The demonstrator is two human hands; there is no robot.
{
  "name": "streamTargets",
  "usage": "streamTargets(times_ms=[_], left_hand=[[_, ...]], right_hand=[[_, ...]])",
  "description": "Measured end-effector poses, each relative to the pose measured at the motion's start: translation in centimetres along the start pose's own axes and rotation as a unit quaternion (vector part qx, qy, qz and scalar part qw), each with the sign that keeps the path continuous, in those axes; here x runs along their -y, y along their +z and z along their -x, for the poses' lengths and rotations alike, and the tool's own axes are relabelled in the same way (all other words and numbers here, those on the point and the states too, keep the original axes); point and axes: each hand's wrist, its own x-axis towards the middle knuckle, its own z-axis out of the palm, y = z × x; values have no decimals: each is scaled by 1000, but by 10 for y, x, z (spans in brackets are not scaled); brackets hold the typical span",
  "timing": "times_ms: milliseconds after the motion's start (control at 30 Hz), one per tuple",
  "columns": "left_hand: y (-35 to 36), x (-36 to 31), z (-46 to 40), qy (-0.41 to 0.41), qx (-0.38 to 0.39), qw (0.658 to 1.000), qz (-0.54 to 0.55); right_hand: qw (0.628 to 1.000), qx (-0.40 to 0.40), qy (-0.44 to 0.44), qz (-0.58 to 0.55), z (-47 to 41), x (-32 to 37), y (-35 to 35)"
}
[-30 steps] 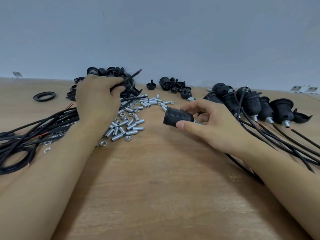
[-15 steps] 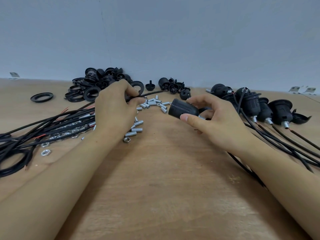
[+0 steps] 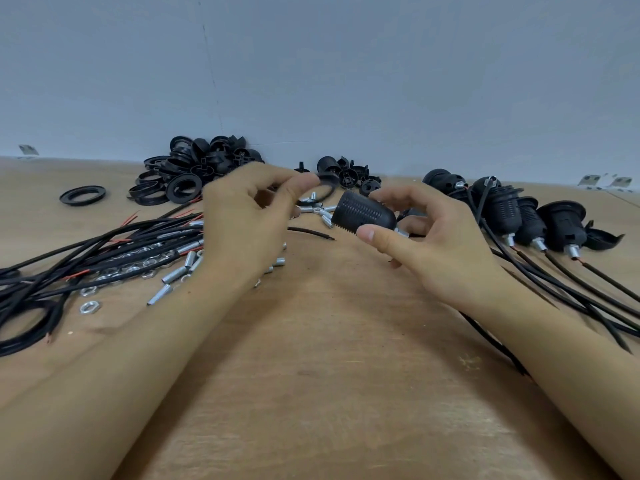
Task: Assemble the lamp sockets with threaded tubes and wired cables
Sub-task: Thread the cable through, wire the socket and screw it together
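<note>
Head view: right hand grips a black socket between thumb and curled fingers, held above the table with its ribbed barrel lying sideways and pointing toward the left hand. A short silver tube protrudes from the socket end nearest the right palm. Left hand is raised just beside the socket, thumb and forefinger pinching a thin black ring; the ring is blurred, so its exact form cannot be confirmed. The two hands are near each other but apart. A loose cable end lies on the table between the hands, below the ring. Loose silver tubes and nuts are scattered under and outboard of the left wrist, mixed with a bundle of black cables showing red conductors. Beyond the left hand sits a heap of black rings and caps. One separate ring lies well outboard of that heap. Outboard of the right hand stands a row of assembled sockets, each with tube and cable fitted, cables trailing under the right forearm.
</note>
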Motion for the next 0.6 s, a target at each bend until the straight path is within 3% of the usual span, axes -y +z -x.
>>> streamTargets(times_ms=[100, 267, 367, 600], left_hand=[[11, -7, 10, -77, 79, 990, 89], [15, -5, 10, -184, 165, 945, 213], [15, -5, 13, -217, 181, 923, 263], [14, -7, 14, -240, 171, 922, 251]], right_hand=[[1000, -16, -3, -15, 0, 0, -1], [999, -27, -14, -25, -2, 1, -6], [999, -17, -39, -5, -2, 2, -7], [997, 29, -66, 26, 0, 3, -8]])
